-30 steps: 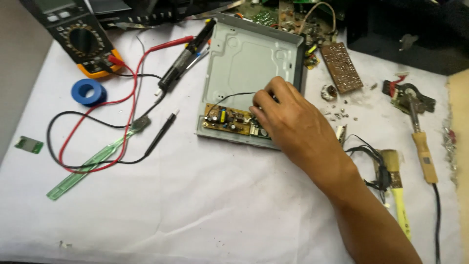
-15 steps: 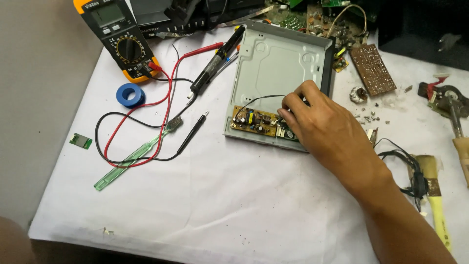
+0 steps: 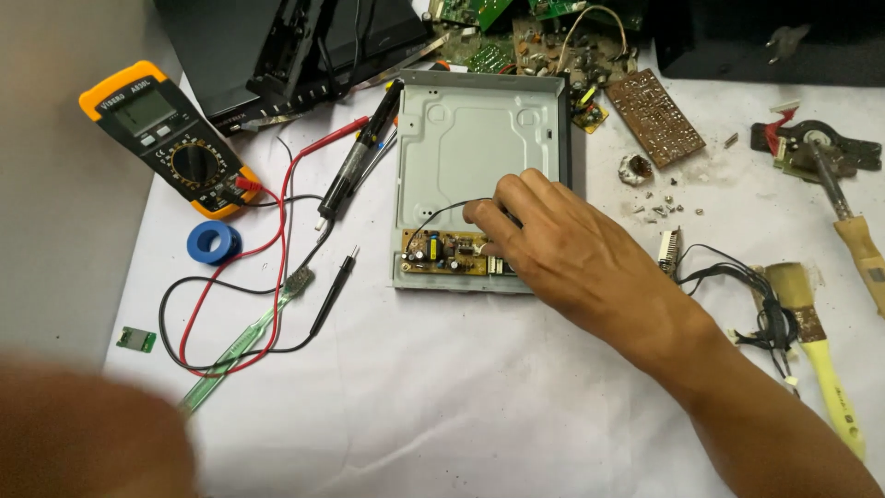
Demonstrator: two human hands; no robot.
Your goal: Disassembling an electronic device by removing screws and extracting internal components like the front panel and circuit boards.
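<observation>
While pressing the circuit board (image 3: 444,253), right hand (image 3: 572,254) inside metal chassis (image 3: 470,138).

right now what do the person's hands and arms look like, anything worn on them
Only the right hand shows clearly: bare, no glove, ring, watch or strap, and the forearm behind it is bare too, with no sleeve in view. A blurred shape at the lower left corner may be the other arm, but it is too out of focus to tell.
</observation>
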